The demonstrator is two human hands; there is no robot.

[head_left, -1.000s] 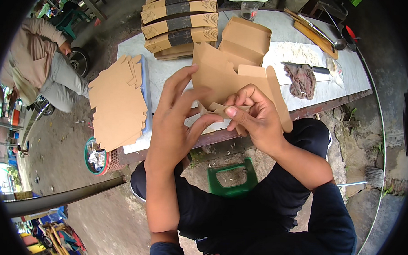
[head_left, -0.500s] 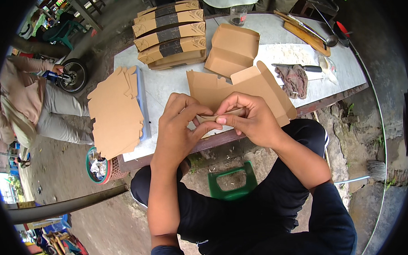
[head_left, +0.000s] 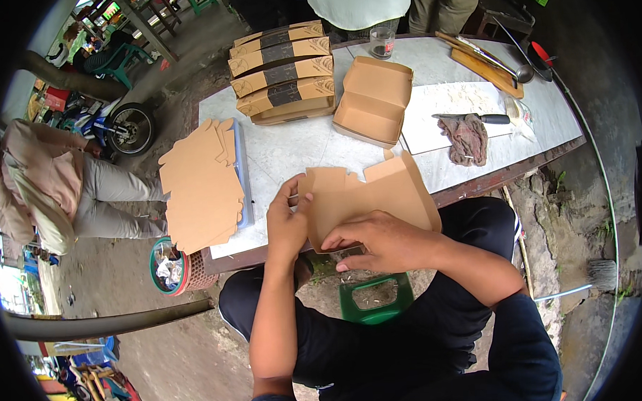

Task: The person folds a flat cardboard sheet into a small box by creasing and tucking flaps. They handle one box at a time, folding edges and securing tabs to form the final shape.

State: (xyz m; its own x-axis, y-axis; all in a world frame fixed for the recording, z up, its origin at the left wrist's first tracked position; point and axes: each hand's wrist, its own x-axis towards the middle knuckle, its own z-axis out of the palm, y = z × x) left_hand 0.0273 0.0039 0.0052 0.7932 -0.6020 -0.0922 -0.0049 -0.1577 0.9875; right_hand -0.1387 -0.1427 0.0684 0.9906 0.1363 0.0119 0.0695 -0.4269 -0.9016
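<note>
A partly folded brown cardboard box [head_left: 367, 192] lies at the table's near edge, its flaps and side walls raised at different angles. My left hand [head_left: 288, 219] grips its left wall, with the thumb on the inner side and the fingers behind. My right hand [head_left: 386, 242] is over the near edge of the same box, fingertips against the inside of the near wall. Its thumb hangs lower, outside the wall, apart from the fingers. Beyond it stands a finished open cardboard box [head_left: 374, 92]. At the left lies a stack of flat cardboard blanks [head_left: 202, 187] on a blue-edged tray.
Several printed boxes [head_left: 284, 67] are stacked at the back left, near a glass [head_left: 382, 43]. A knife [head_left: 474, 118] and a crumpled rag [head_left: 464, 140] lie at right, by a wooden board [head_left: 486, 71] and ladle. A green stool [head_left: 377, 297] and a waste basket [head_left: 171, 268] stand below.
My hands have parted from a pinch at a small flap. The left has gone to the box's left wall, the right to its near edge. The box has shifted nearer, and the view has tilted.
</note>
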